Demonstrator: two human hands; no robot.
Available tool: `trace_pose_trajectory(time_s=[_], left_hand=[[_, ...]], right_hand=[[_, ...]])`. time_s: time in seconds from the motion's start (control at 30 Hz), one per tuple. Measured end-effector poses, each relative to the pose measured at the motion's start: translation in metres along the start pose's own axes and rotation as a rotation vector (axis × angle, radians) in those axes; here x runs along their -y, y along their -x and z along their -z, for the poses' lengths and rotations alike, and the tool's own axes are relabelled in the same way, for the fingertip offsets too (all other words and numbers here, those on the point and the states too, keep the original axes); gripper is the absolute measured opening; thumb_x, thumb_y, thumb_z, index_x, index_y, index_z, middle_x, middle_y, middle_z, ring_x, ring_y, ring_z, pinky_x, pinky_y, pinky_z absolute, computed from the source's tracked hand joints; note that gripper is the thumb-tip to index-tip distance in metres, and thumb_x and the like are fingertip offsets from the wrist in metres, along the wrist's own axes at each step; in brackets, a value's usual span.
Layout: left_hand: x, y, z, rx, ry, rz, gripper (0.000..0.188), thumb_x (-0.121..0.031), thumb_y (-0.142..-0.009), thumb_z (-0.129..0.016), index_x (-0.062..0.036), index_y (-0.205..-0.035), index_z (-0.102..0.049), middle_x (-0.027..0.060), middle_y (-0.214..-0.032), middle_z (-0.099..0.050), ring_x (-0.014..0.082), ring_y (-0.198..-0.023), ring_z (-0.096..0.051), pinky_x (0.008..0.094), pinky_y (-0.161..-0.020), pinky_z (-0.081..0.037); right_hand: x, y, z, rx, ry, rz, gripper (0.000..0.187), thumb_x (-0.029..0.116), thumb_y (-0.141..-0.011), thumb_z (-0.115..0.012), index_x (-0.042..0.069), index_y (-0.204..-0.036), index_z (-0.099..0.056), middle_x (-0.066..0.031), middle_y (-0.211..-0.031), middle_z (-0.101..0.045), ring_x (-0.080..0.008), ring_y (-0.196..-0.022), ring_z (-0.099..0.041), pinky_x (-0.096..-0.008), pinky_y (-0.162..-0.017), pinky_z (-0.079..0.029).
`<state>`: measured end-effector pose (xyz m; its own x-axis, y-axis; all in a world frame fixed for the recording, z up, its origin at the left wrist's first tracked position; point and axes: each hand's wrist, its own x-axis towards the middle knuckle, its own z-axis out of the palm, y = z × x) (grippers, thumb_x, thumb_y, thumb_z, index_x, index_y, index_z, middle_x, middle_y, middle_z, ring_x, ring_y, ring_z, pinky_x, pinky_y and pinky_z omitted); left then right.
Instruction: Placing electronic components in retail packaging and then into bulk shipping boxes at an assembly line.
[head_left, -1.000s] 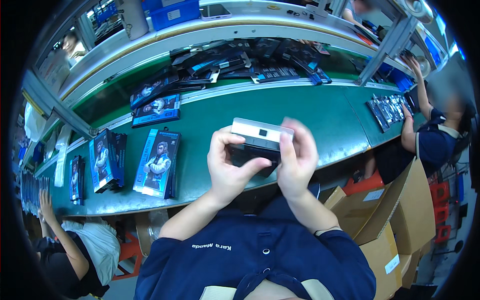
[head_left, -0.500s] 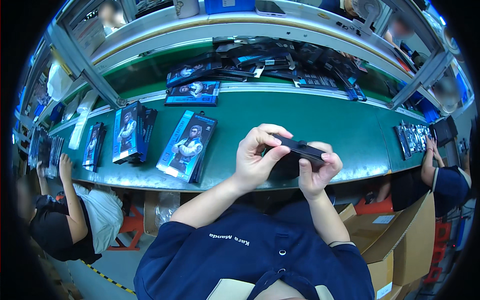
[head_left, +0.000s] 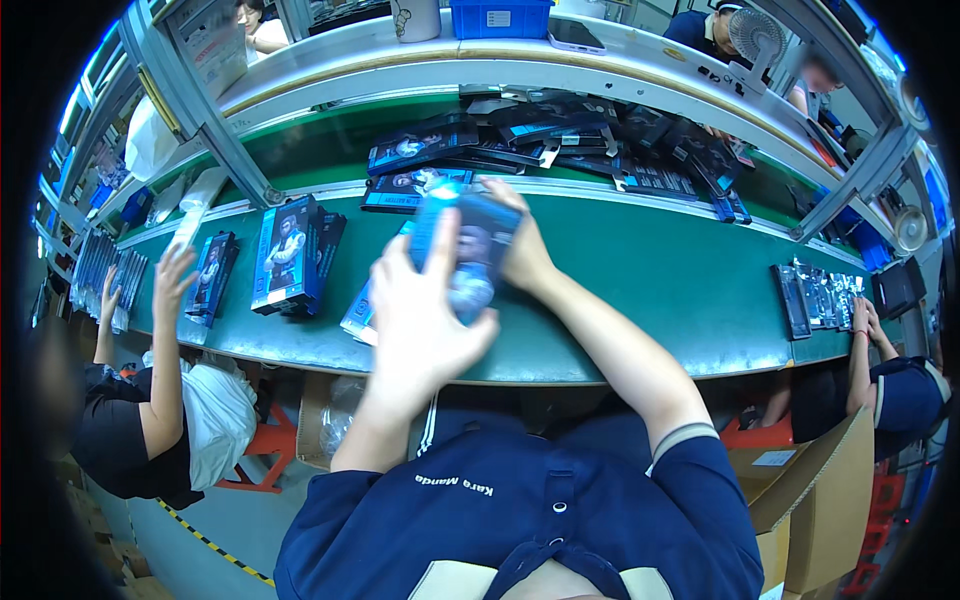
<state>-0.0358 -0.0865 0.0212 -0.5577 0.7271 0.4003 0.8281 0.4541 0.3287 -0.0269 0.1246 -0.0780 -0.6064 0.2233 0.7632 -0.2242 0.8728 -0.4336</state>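
A flat dark-blue retail box (head_left: 482, 245), smeared by motion, is tilted above the green table with its printed face toward me. My left hand (head_left: 420, 315) presses its fingers along the box's left side, the thumb spread out near its lower end. At the far right corner, my right hand (head_left: 525, 245) grips the same box; some of its fingers are hidden behind it. Partly covered by my left hand, a stack of similar boxes (head_left: 358, 318) lies on the table. Left of that stands another box stack (head_left: 285, 255), and farther left a smaller stack (head_left: 208, 278).
A heap of dark boxes (head_left: 560, 130) lies along the far green strip behind a metal rail. Co-workers sit at both sides; the left one's hand (head_left: 172, 285) is near the small stack. Silvery packets (head_left: 825, 295) lie far right. An open carton (head_left: 820, 490) stands below right.
The box was edge-on over the table's front; now its printed face is toward me, farther off and left. Both hands moved with it. The view shifted slightly, and the left co-worker's hand rose.
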Motion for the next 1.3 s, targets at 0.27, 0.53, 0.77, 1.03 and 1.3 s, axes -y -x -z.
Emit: trace_pose_trajectory(time_s=[0.27,0.53,0.77,1.03,1.3], left_hand=[[0.045,-0.029,0.004,0.448,-0.325,0.3,0.126,-0.035,-0.05,-0.087,-0.0244,-0.155,-0.02,0.03,-0.145,-0.035,0.0491,-0.118,-0.053,0.0461,-0.095,-0.05],[-0.026,0.004,-0.068,0.218,-0.042,-0.32,0.085,-0.056,-0.075,-0.074,-0.0108,-0.142,-0.047,0.0323,-0.151,-0.026,0.0536,-0.138,-0.026,0.0657,-0.111,-0.017],[-0.062,0.015,-0.068,0.58,0.338,-1.057,0.04,0.001,-0.072,-0.064,-0.007,-0.111,-0.062,0.0251,-0.147,-0.039,0.0435,-0.137,-0.037,0.057,-0.113,-0.03],[-0.049,-0.04,-0.053,0.453,0.205,-0.597,0.028,-0.009,-0.078,-0.068,-0.0012,-0.104,-0.06,0.0302,-0.131,-0.054,0.0455,-0.125,-0.05,0.051,-0.104,-0.04],[-0.085,-0.023,-0.105,0.442,0.171,-0.486,0.079,-0.044,-0.068,-0.08,-0.0078,-0.131,-0.051,0.0354,-0.145,-0.034,0.0481,-0.129,-0.04,0.0534,-0.108,-0.032]], right_hand=[[-0.005,-0.005,-0.003,0.468,0.689,-0.044,0.059,0.041,-0.094,-0.053,0.003,-0.139,-0.047,-0.0188,-0.143,-0.047,-0.0358,-0.141,-0.032,-0.0537,-0.118,-0.016],[0.082,0.075,0.144,0.263,-0.284,-0.627,0.024,0.012,-0.086,-0.062,0.005,-0.107,-0.07,-0.0155,-0.084,-0.07,-0.0322,-0.077,-0.067,-0.0388,-0.069,-0.053],[0.068,0.186,0.217,-0.235,1.01,-0.631,0.029,0.024,-0.094,-0.06,0.001,-0.11,-0.068,-0.016,-0.119,-0.066,-0.0346,-0.118,-0.058,-0.048,-0.101,-0.039],[0.065,0.231,0.28,-0.624,0.651,-1.254,0.088,0.035,-0.079,-0.079,-0.005,-0.144,-0.034,-0.0285,-0.125,-0.054,-0.0338,-0.11,-0.054,-0.0423,-0.088,-0.044],[0.085,0.232,0.278,-0.822,0.004,-1.224,0.045,0.016,-0.083,-0.078,-0.002,-0.115,-0.052,-0.0043,-0.081,-0.066,-0.0066,-0.051,-0.057,-0.0187,-0.037,-0.041]])
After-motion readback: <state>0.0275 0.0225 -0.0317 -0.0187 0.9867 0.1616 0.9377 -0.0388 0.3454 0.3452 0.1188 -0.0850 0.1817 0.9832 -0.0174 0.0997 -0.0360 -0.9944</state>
